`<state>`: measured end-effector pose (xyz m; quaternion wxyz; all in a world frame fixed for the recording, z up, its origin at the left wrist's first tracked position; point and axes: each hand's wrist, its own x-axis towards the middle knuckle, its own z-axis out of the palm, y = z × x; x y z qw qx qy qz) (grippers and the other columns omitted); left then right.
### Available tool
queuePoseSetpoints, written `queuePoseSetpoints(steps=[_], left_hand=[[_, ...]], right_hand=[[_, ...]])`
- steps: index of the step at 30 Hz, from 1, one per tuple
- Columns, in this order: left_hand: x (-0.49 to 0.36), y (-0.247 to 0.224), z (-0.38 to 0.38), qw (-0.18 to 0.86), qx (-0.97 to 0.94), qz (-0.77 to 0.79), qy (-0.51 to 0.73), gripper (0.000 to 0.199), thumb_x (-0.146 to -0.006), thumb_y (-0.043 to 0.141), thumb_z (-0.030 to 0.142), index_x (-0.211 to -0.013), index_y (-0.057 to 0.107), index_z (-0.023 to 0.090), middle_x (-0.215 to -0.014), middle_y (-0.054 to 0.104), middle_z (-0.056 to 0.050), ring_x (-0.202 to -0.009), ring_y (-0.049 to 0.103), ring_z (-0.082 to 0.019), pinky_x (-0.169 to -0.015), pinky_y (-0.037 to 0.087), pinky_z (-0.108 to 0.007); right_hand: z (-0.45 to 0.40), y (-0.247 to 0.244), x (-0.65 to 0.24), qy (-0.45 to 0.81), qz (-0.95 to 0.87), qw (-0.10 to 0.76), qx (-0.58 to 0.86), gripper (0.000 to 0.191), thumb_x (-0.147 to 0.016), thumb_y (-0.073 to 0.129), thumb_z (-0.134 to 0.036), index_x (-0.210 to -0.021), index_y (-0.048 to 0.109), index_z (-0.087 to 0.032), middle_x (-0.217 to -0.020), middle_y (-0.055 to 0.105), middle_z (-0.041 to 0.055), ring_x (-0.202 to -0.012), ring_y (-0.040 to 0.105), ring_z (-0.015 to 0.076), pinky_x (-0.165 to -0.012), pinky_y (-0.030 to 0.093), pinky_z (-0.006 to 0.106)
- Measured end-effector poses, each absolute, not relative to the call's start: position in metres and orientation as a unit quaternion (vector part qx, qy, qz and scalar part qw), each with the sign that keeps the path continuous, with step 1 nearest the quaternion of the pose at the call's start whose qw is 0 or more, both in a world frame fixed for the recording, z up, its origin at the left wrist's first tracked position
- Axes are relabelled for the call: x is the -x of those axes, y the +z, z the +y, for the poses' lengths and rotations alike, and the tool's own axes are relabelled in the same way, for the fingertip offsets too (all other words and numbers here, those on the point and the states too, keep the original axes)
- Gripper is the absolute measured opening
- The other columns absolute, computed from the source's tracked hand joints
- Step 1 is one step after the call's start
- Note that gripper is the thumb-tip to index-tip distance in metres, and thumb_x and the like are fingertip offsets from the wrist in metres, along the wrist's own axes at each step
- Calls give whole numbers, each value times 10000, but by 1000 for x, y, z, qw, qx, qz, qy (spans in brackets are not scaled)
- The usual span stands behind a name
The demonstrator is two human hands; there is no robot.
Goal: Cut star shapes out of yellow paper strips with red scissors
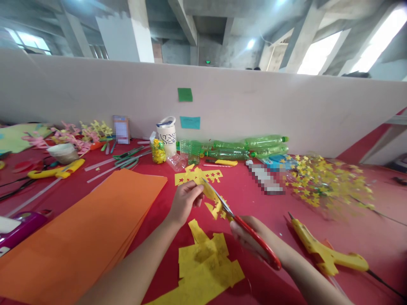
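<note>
At frame centre, the left hand [185,200] pinches a yellow strip [212,199] above the red table [273,207]. The right hand [251,239] grips red scissors [244,228], blades on the strip. Yellow scraps [203,264] lie below.

My work surface is a table covered in red cloth [254,195]. Lying directly on it: an orange sheet stack [82,228], yellow paper offcuts [206,267], a yellow glue gun [324,252], green bottles [241,148], scattered yellow stars [324,180].
</note>
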<state>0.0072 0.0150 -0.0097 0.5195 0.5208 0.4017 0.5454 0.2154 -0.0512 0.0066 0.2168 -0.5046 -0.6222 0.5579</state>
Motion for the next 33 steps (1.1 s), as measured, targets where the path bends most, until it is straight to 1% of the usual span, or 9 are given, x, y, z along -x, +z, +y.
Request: queuePoseSetpoints(steps=[4, 8, 13, 19, 28, 31, 33], left_hand=[[-10, -11, 14, 533, -492, 402, 559, 287, -761, 621, 359, -555, 561, 169, -475, 532, 18, -420, 458, -89, -431, 352, -223], [-10, -11, 14, 543, -482, 399, 560, 267, -754, 632, 359, -575, 586, 166, -488, 542, 13, -439, 468, -91, -423, 345, -211], [-11, -11, 12, 543, -478, 398, 564, 266, -758, 638, 366, -591, 595, 164, -502, 547, 8, -455, 480, -94, -429, 346, -208], [-13, -12, 12, 539, -475, 408, 563, 259, -750, 644, 372, -602, 613, 162, -510, 554, 0, -453, 475, -96, -432, 347, -214], [-13, -13, 12, 543, -479, 405, 559, 258, -764, 648, 373, -620, 613, 162, -528, 563, 2, -444, 456, -81, -421, 331, -205], [-13, -14, 13, 546, -480, 402, 557, 254, -768, 649, 376, -636, 623, 161, -527, 562, 3, -450, 461, -83, -426, 337, -206], [-13, -14, 13, 550, -479, 398, 557, 252, -769, 651, 377, -641, 627, 162, -523, 560, 4, -452, 462, -84, -429, 341, -206]], right_hand=[[-54, 4, -213, 579, -617, 225, 482, 467, -874, 450, -603, -675, 451, -181, -450, 316, -97, -351, 275, 43, -356, 182, 181], [-56, -4, -210, 595, -596, 229, 489, 475, -873, 422, -628, -716, 471, -182, -418, 332, -100, -340, 291, 50, -352, 199, 184], [-58, -3, -206, 601, -593, 227, 484, 518, -848, 417, -669, -695, 462, -176, -428, 335, -98, -359, 298, 43, -363, 224, 173], [-59, 1, -205, 607, -585, 226, 489, 541, -814, 419, -711, -697, 450, -184, -424, 309, -104, -351, 263, 42, -349, 185, 182], [-62, 2, -197, 602, -576, 242, 497, 552, -821, 391, -718, -629, 403, -201, -383, 287, -101, -328, 277, 51, -359, 240, 186], [-63, 4, -196, 598, -580, 252, 493, 547, -811, 415, -716, -607, 373, -210, -378, 287, -99, -322, 278, 54, -357, 250, 191], [-63, 5, -196, 593, -584, 264, 488, 536, -823, 432, -691, -595, 361, -211, -372, 289, -98, -323, 284, 54, -370, 281, 192]])
